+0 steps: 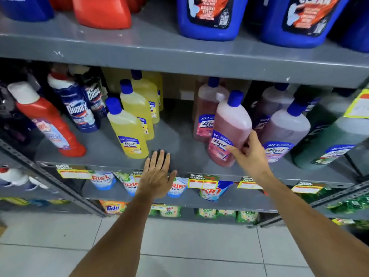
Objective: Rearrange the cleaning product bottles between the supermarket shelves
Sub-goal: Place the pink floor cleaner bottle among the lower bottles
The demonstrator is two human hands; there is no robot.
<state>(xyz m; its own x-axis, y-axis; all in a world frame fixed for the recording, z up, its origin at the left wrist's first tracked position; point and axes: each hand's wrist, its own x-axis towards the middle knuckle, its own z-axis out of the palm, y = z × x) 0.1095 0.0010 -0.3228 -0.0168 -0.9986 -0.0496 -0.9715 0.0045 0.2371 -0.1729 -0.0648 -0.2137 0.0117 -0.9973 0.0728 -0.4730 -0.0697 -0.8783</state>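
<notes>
On the grey middle shelf (171, 140) stands a pink Lizol bottle (231, 124) with a blue cap, at the front. My right hand (249, 154) grips its lower right side, thumb on the label. A second pink bottle (207, 112) stands just behind it. To the left runs a row of yellow Lizol bottles (127, 128), front to back. My left hand (157, 174) hovers flat and empty at the shelf's front edge, fingers spread, between the yellow and pink rows.
Pale purple bottles (283, 128) and green bottles (327, 140) stand right of the pink ones. Domex bottles (77, 108) and a red bottle (50, 120) stand at the left. Big blue jugs (209, 17) sit on the shelf above. Detergent pouches (103, 179) fill the shelves below.
</notes>
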